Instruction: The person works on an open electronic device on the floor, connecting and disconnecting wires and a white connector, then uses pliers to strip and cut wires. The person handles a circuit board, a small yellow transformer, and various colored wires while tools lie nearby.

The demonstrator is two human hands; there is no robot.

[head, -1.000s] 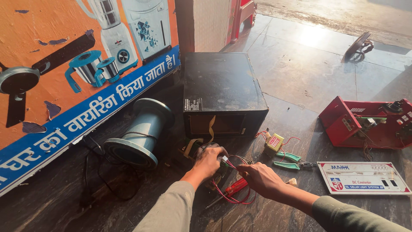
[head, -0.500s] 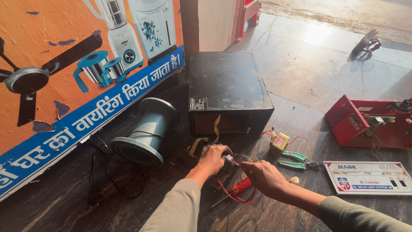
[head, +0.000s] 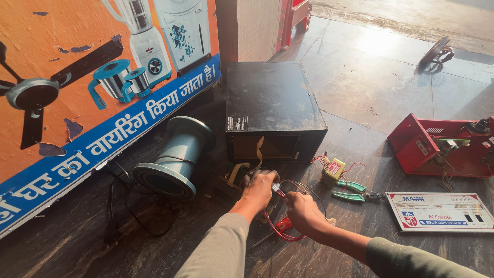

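Note:
My left hand (head: 259, 188) and my right hand (head: 301, 211) meet low on the dark floor, in front of a black metal box (head: 272, 105) with an open front. Both pinch a small white connector (head: 276, 189) on a bundle of red and black wires (head: 288, 232) that loops beneath them. Under my right hand lies a red-handled screwdriver (head: 282, 225). A small yellow transformer (head: 333, 169) with red leads sits just right of the box's open face.
Green-handled pliers (head: 350, 191) lie right of my hands. A white printed panel (head: 440, 211) and an opened red metal case (head: 442, 145) are at the right. A grey flanged pipe piece (head: 175, 157) and black cable lie left, below an orange and blue painted board (head: 92, 92).
The view has drifted slightly. My hands have stayed together at the connector in front of the box, with only small finger movement.

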